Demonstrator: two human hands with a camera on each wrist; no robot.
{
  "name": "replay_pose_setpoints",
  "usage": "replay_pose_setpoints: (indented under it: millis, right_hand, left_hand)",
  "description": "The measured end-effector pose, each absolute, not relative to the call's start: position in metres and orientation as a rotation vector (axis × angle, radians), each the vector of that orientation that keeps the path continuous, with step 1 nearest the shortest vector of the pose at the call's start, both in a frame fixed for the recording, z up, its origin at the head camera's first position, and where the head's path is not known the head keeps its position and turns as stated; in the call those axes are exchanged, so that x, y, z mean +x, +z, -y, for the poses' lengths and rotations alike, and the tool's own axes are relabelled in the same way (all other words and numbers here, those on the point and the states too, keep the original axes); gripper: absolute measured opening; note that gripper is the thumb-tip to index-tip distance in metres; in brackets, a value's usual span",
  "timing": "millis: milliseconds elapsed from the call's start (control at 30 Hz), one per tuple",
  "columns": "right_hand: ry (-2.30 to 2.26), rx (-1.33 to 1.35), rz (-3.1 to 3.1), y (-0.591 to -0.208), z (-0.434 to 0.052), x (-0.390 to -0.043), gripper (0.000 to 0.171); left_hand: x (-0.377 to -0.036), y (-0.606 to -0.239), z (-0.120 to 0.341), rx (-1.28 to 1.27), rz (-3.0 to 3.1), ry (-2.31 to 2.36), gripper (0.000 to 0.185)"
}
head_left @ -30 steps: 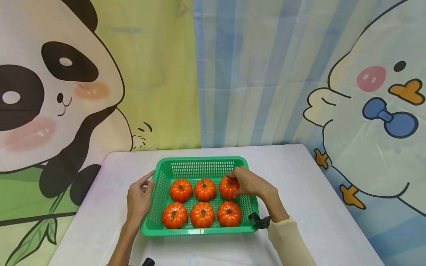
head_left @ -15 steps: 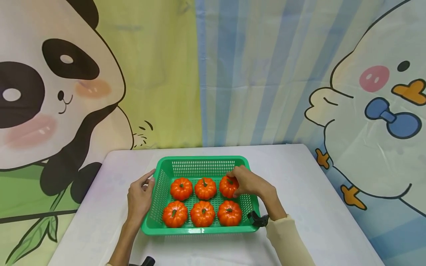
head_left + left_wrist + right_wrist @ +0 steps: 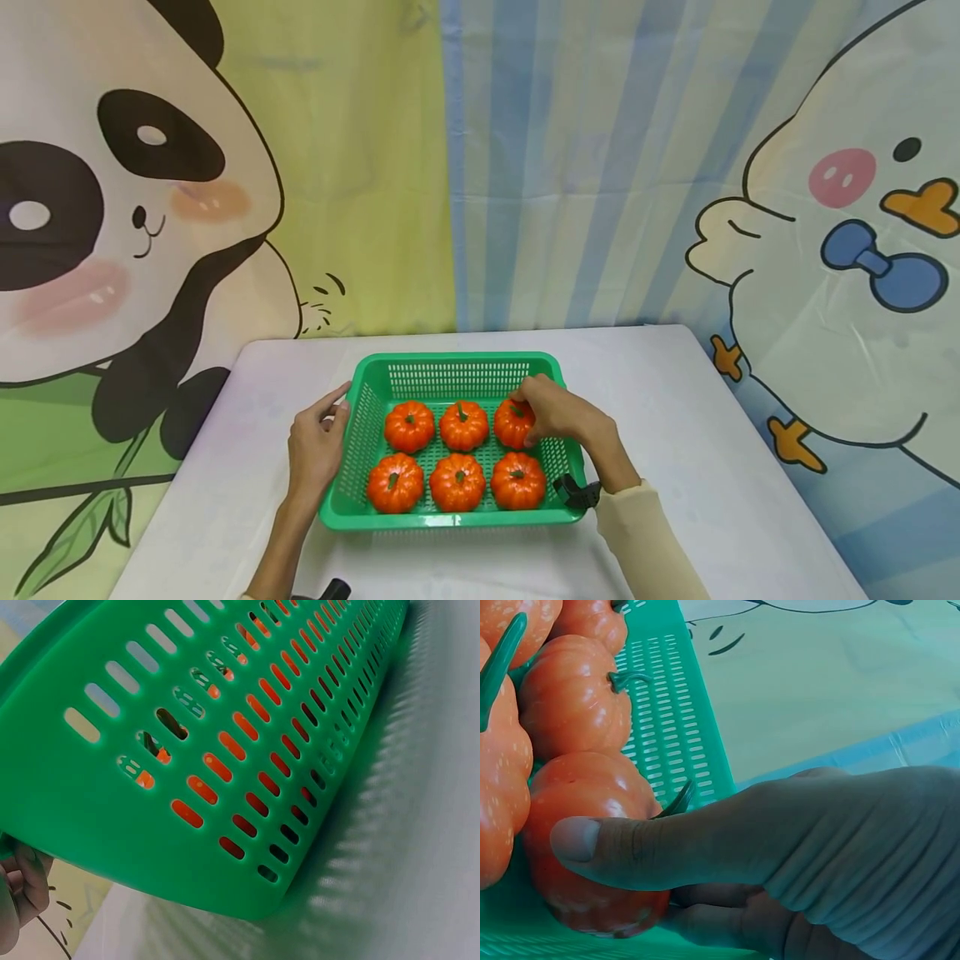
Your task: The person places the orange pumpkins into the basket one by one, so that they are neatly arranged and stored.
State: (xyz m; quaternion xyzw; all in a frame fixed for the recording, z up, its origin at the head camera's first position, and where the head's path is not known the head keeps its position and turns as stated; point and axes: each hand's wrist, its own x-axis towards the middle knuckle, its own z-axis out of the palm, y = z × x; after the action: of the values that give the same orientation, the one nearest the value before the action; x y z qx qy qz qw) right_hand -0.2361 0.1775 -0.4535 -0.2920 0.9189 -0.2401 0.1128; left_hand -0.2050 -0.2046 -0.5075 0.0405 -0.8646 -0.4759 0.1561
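Observation:
Several small orange pumpkins with green stems sit in two rows inside a green plastic basket (image 3: 457,521). My right hand (image 3: 562,412) grips the back-right pumpkin (image 3: 512,425). The right wrist view shows its thumb (image 3: 630,844) across that pumpkin's side and other fingers beneath or behind it, partly hidden. My left hand (image 3: 317,442) is at the basket's left end. Its fingertips (image 3: 31,877) hold the rim there, seen at the lower left of the left wrist view. Just in front of the gripped pumpkin lies another pumpkin (image 3: 518,481).
The basket stands on a white-covered table (image 3: 720,467). Behind the table hangs a printed curtain (image 3: 375,167) with a panda and a white bird on it. A black strap device (image 3: 577,492) is worn on the right wrist, over the basket's right rim.
Almost nothing differs. Both hands keep their places on the pumpkin and the rim, the right wrist shifts very slightly left, and the head view drifts a little.

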Motion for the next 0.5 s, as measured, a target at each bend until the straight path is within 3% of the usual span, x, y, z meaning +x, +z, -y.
replay_pose_setpoints:
  millis: [500]
  right_hand:
    - [-0.693,-0.817,-2.688,-0.4565,-0.1739,-0.2396,0.03]
  left_hand:
    - [-0.2049,-0.5067,0.2041,0.115,2.469,-1.375,0.037]
